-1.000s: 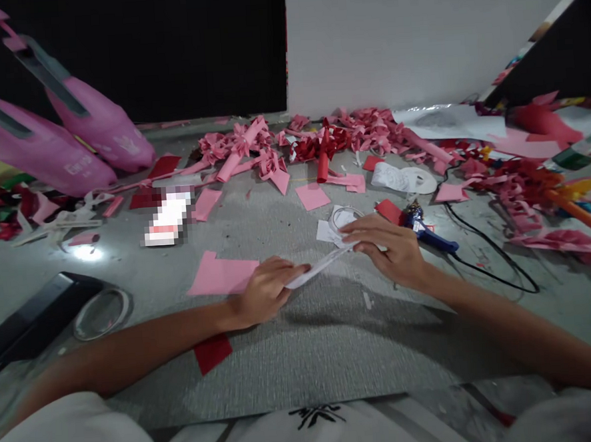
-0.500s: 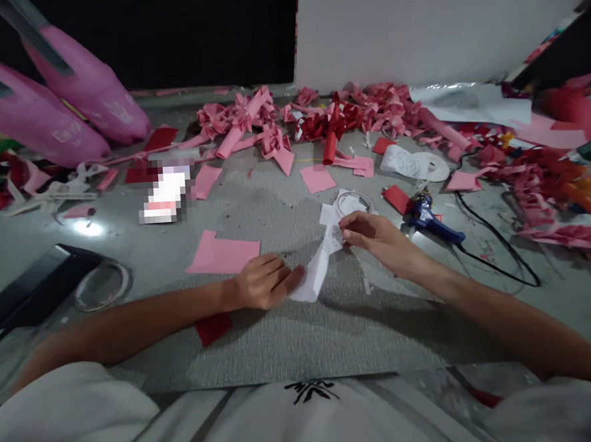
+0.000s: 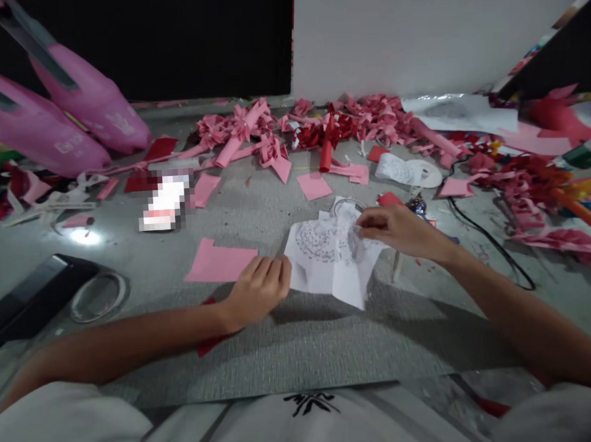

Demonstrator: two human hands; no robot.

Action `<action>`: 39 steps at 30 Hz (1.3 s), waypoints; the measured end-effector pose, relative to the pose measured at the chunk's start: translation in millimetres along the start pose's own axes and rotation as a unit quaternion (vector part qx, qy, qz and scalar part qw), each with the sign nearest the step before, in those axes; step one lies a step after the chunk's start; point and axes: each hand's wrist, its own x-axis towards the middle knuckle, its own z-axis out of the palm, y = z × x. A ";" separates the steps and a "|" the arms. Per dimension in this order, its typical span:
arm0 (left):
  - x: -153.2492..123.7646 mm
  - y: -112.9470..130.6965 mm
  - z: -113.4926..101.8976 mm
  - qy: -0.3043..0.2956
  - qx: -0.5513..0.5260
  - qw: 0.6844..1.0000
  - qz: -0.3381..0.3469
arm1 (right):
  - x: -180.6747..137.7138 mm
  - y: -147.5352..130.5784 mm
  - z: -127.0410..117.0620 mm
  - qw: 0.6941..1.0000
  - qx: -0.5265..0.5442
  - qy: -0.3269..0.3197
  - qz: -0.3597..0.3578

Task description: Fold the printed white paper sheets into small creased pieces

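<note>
A creased white sheet of paper with dark circular printed patterns is spread between my two hands. My left hand is closed on its left edge, knuckles up. At the upper right of the sheet, my right hand pinches the paper between thumb and fingers. A clear tape ring shows partly behind the sheet, with more white paper by it. Beside my left hand lies a notched pink paper piece, and a red piece is partly under my left wrist.
A blue glue gun, partly hidden by my right hand, trails a black cord. Pink and red paper scraps line the back. At left are a phone, a black box, another tape ring and pink bags.
The white paper, folded narrow before, is now opened out wide with its printed patterns showing. My right hand has moved right, and my left hand slightly left.
</note>
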 end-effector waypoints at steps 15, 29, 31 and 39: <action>-2.0 9.3 38.3 -0.186 -0.373 0.908 -0.032 | -8.5 10.5 61.2 0.930 -0.254 0.066 -0.257; -1.6 6.7 36.1 -0.226 -0.374 0.898 -0.048 | -15.3 15.1 81.4 0.917 -0.233 -0.064 -0.318; -0.1 7.0 34.3 -0.226 -0.373 0.899 -0.051 | -17.6 13.6 84.3 0.923 -0.228 -0.060 -0.305; 0.8 10.0 32.1 -0.230 -0.358 0.903 -0.054 | -24.0 8.1 94.8 0.936 -0.218 -0.037 -0.274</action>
